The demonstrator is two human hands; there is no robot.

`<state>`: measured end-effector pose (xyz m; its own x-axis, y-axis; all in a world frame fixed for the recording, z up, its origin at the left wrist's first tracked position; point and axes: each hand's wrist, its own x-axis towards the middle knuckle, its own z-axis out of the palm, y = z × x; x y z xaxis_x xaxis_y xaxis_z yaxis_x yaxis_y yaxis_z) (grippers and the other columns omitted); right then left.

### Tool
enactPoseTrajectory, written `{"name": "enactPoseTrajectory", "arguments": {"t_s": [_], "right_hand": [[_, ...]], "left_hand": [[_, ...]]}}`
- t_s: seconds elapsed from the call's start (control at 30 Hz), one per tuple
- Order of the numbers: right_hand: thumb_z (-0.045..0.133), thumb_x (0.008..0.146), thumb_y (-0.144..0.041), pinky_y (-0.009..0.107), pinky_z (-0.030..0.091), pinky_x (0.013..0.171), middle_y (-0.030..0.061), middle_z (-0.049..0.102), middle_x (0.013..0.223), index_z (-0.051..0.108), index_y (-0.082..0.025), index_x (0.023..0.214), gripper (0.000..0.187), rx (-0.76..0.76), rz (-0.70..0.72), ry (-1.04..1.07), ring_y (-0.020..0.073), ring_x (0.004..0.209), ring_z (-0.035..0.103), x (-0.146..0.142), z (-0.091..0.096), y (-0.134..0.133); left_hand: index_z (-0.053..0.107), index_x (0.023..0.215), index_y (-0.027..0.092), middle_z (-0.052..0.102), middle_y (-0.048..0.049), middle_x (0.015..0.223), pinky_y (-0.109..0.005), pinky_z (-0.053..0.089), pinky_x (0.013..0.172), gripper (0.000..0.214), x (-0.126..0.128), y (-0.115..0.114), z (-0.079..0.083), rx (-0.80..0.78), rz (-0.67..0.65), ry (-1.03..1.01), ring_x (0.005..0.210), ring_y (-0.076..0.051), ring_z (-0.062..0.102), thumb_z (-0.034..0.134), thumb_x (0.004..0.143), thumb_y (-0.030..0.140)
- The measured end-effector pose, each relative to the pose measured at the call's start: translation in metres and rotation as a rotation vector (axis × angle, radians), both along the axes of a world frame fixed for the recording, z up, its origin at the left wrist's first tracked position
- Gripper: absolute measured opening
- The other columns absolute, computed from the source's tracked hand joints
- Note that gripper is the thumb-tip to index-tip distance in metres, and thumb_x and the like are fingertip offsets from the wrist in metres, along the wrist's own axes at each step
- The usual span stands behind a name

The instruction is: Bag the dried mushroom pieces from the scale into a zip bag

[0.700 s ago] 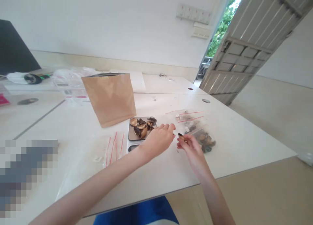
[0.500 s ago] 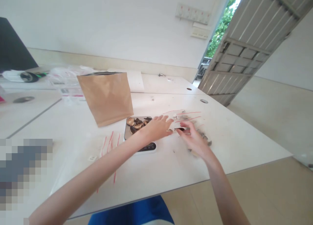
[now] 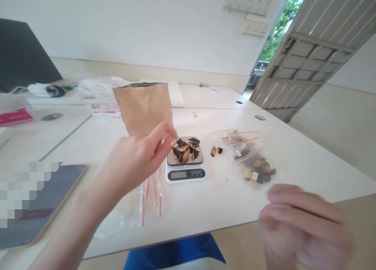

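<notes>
My left hand (image 3: pixel 141 154) is at the left edge of a white kitchen scale (image 3: pixel 185 175), thumb and forefinger drawn together. Whether anything is between its fingertips is hidden. Brown and cream dried pieces that look like mushroom (image 3: pixel 184 154) are heaped on the scale's plate. My right hand (image 3: pixel 302 223) hovers at the table's front edge, fingers curled but smeared by motion. Two loose dried pieces (image 3: pixel 216 150) lie right of the scale. Filled clear zip bags (image 3: pixel 258 166) with red seal lines and small white labels lie farther right.
An upright brown paper pouch (image 3: pixel 143 109) stands behind the scale. Flat clear zip bags (image 3: pixel 152 195) lie under my left forearm. A dark tablet-like slab (image 3: pixel 53 207) is at the left. Plastic packages (image 3: pixel 100 95) and a dark screen (image 3: pixel 25 56) are farther back.
My hands have moved apart: the left went left across the scale, the right came down and right. The dark piece my right fingers held is no longer seen there. The view has shifted left.
</notes>
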<state>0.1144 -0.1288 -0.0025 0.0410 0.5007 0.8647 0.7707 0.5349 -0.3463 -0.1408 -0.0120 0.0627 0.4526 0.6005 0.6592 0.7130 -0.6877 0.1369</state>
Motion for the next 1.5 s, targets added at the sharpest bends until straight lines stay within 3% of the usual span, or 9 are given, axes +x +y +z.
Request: {"name": "enactPoseTrajectory", "arguments": {"t_s": [0.1, 0.17, 0.3, 0.4, 0.67, 1.0, 1.23, 1.4, 1.5], "right_hand": [[0.042, 0.084, -0.002, 0.028, 0.049, 0.058, 0.0038, 0.058, 0.077, 0.056, -0.022, 0.087, 0.025, -0.001, 0.195, 0.023, 0.0150, 0.069, 0.059, -0.047, -0.018, 0.016], [0.040, 0.083, 0.001, 0.025, 0.049, 0.061, 0.0028, 0.058, 0.077, 0.055, -0.021, 0.089, 0.027, -0.130, 0.331, 0.059, 0.0131, 0.072, 0.058, -0.073, -0.030, 0.024], [0.042, 0.086, -0.003, 0.025, 0.050, 0.072, 0.0032, 0.060, 0.083, 0.052, -0.021, 0.098, 0.024, -0.405, 0.511, 0.019, 0.0138, 0.082, 0.058, -0.106, -0.054, 0.027], [0.042, 0.089, -0.007, 0.028, 0.048, 0.075, 0.0047, 0.062, 0.088, 0.051, -0.020, 0.104, 0.022, -0.555, 0.524, -0.085, 0.0156, 0.084, 0.057, -0.120, -0.064, 0.026], [0.046, 0.089, -0.007, 0.029, 0.045, 0.076, 0.0026, 0.062, 0.083, 0.056, -0.019, 0.095, 0.017, -0.691, 0.462, -0.165, 0.0162, 0.080, 0.055, -0.129, -0.059, 0.033], [0.048, 0.089, -0.008, 0.031, 0.047, 0.078, 0.0033, 0.064, 0.087, 0.059, -0.020, 0.093, 0.017, -0.786, 0.477, -0.214, 0.0174, 0.084, 0.058, -0.120, -0.056, 0.036], [0.041, 0.096, -0.023, 0.028, 0.047, 0.073, 0.0029, 0.064, 0.085, 0.058, -0.019, 0.098, 0.018, -0.874, 0.493, 0.036, 0.0145, 0.077, 0.059, -0.121, -0.033, 0.042], [0.044, 0.094, -0.044, 0.023, 0.043, 0.059, -0.0002, 0.061, 0.079, 0.055, -0.019, 0.096, 0.027, -0.920, 0.499, 0.279, 0.0113, 0.063, 0.055, -0.133, -0.011, 0.055], [0.041, 0.094, -0.046, 0.023, 0.039, 0.055, -0.0027, 0.053, 0.064, 0.051, -0.019, 0.078, 0.033, -0.911, 0.487, 0.360, 0.0103, 0.057, 0.051, -0.131, -0.008, 0.073]], "left_hand": [[0.065, 0.097, 0.026, 0.068, 0.0016, 0.069, -0.024, 0.041, 0.042, 0.032, -0.033, -0.009, -0.042, -0.319, 0.157, 0.075, 0.049, -0.016, 0.061, 0.040, 0.090, 0.046], [0.059, 0.118, 0.024, 0.070, -0.0057, 0.108, -0.031, 0.054, 0.072, 0.041, -0.053, -0.014, -0.081, -0.355, 0.181, 0.048, 0.091, -0.022, 0.069, 0.038, 0.091, 0.048], [0.045, 0.139, 0.020, 0.050, -0.0096, 0.143, -0.044, 0.037, 0.109, 0.054, -0.078, -0.020, -0.151, -0.381, 0.138, 0.108, 0.134, -0.026, 0.042, 0.036, 0.093, 0.048], [0.051, 0.136, 0.020, 0.053, -0.0070, 0.140, -0.043, 0.038, 0.109, 0.051, -0.082, -0.020, -0.172, -0.414, 0.132, 0.126, 0.133, -0.024, 0.043, 0.029, 0.096, 0.044], [0.069, 0.107, 0.024, 0.067, -0.0028, 0.121, -0.044, 0.050, 0.100, 0.049, -0.072, -0.024, -0.151, -0.479, 0.257, -0.032, 0.122, -0.025, 0.056, 0.028, 0.095, 0.048], [0.064, 0.122, 0.021, 0.059, -0.0049, 0.131, -0.042, 0.040, 0.107, 0.044, -0.071, -0.019, -0.160, -0.570, 0.173, -0.020, 0.128, -0.024, 0.048, 0.038, 0.092, 0.040], [0.067, 0.118, 0.031, 0.058, -0.0026, 0.132, -0.041, 0.053, 0.093, 0.036, -0.060, -0.032, -0.111, -0.435, 0.309, -0.437, 0.123, -0.029, 0.053, 0.051, 0.089, 0.044], [0.067, 0.117, 0.030, 0.060, 0.0001, 0.132, -0.036, 0.048, 0.100, 0.033, -0.028, -0.045, -0.087, -0.487, 0.047, -0.653, 0.129, -0.024, 0.048, 0.050, 0.091, 0.042], [0.071, 0.109, 0.026, 0.068, -0.0018, 0.120, -0.034, 0.051, 0.096, 0.032, -0.016, -0.043, -0.081, -0.453, 0.083, -0.799, 0.119, -0.023, 0.058, 0.050, 0.091, 0.042]]}}
